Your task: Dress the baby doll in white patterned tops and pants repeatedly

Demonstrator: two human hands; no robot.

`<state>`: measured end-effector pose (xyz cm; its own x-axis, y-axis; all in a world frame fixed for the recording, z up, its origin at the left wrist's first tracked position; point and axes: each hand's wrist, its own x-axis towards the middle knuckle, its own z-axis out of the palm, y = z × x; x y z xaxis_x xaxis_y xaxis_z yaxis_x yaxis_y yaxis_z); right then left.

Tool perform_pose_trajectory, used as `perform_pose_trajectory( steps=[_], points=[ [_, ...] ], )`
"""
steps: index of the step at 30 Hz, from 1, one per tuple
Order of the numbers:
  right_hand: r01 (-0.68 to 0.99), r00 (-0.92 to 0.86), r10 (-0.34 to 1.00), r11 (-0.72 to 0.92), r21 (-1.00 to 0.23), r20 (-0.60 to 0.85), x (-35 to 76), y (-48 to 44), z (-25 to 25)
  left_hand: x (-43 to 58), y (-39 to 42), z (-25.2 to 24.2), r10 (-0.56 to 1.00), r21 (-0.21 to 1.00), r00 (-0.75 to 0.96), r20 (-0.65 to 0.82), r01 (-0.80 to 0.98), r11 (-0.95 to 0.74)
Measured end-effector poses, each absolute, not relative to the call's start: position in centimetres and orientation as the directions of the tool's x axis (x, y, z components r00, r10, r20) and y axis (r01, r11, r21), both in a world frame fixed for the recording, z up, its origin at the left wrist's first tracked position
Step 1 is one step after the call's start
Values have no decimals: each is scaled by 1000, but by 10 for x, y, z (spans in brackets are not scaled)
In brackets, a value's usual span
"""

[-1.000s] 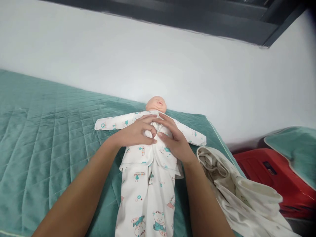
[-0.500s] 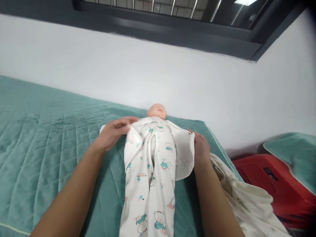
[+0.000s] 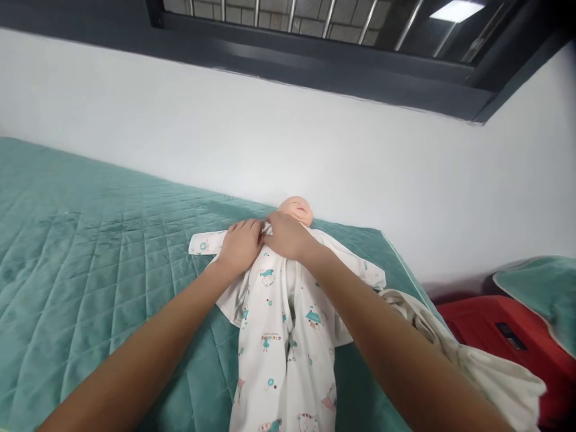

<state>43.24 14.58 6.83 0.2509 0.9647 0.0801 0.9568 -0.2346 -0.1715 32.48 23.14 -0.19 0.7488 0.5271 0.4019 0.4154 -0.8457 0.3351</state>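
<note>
A baby doll lies on its back at the far edge of the bed, its head toward the wall. It is dressed in white baby clothes with teal and pink animal prints, the legs stretching toward me. One sleeve reaches out to the left, the other to the right. At the upper chest, on the left side just below the head, my left hand and my right hand meet. Both have curled fingers pinching the baby clothes; the fingertips are partly hidden.
A teal quilted cover spreads over the bed. To the right lies a crumpled cream cloth, close to a red plastic object and another teal fabric piece. Behind stand a white wall and a dark window frame.
My right hand has left the white flap on the right and crossed to the chest. My left hand has moved right to meet it. The sleeves now show more.
</note>
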Motion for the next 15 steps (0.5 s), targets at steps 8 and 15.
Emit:
perform_pose_trajectory(
  steps=[8, 15],
  points=[
    [972, 229, 968, -233, -27, -100, 443, 169, 70, 298, 280, -2, 753, 299, 628, 195, 693, -656],
    [992, 98, 965, -77, 96, -242, 422, 195, 62, 296, 275, -10, 772, 482, 589, 241, 617, -622]
  ],
)
